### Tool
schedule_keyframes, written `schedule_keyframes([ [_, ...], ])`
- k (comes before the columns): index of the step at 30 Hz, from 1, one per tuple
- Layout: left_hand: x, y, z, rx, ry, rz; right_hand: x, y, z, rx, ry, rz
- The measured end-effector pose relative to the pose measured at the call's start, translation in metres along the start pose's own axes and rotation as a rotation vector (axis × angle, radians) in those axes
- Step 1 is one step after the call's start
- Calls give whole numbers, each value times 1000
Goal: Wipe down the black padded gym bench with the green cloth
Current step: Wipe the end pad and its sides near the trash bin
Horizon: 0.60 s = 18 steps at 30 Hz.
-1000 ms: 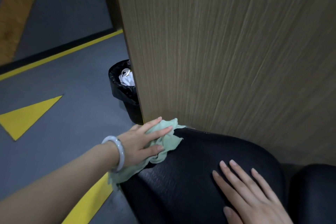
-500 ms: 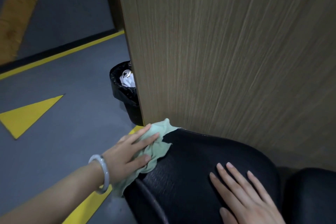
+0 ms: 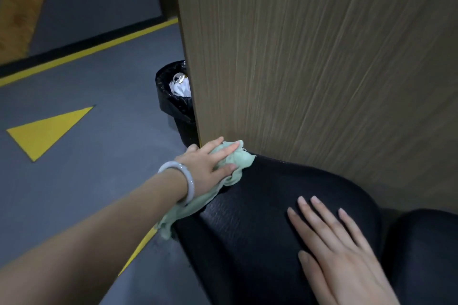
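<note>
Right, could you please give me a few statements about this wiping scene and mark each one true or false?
1. The left hand presses the cloth on the bench. True.
2. The right hand holds the cloth. False: it lies flat on the bench, fingers straight.
3. A bin stands beside the wood panel. True.
4. The cloth is at the bench's middle. False: it is at the edge near the panel.

Ahead of me I see a tall wood-grain panel filling most of the view. To its left the grey floor carries a yellow triangle and yellow lines. A black-lined waste bin stands partly hidden behind the panel's edge. Lighting is dim.
</note>
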<state>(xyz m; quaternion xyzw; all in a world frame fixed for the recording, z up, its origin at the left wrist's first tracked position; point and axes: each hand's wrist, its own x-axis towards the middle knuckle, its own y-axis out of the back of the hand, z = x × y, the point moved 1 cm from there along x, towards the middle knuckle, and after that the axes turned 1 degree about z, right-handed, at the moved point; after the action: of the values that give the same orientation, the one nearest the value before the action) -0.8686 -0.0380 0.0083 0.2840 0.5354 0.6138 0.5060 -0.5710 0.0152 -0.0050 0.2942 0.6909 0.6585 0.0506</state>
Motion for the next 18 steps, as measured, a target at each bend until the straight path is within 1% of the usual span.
schedule_keyframes([
  [4, -12, -2, 1, -6, 9, 65, -1, 2, -2, -15, -7, -17],
  [7, -36, -11, -5, -9, -28, 106, 0, 7, -5, -4, -21, -47],
  [11, -68, -23, -11, -31, -8, 68, -1, 12, -6, -42, -27, -104],
  [13, -72, -23, -9, -35, -14, 80, -1, 13, -10, -93, -43, -152],
  [15, -65, -19, -10, -56, -15, 82, 4, 10, -25, -127, -122, -180],
  [18, -48, -13, -16, -89, -1, 79, 12, -6, -50, -151, -231, -146],
])
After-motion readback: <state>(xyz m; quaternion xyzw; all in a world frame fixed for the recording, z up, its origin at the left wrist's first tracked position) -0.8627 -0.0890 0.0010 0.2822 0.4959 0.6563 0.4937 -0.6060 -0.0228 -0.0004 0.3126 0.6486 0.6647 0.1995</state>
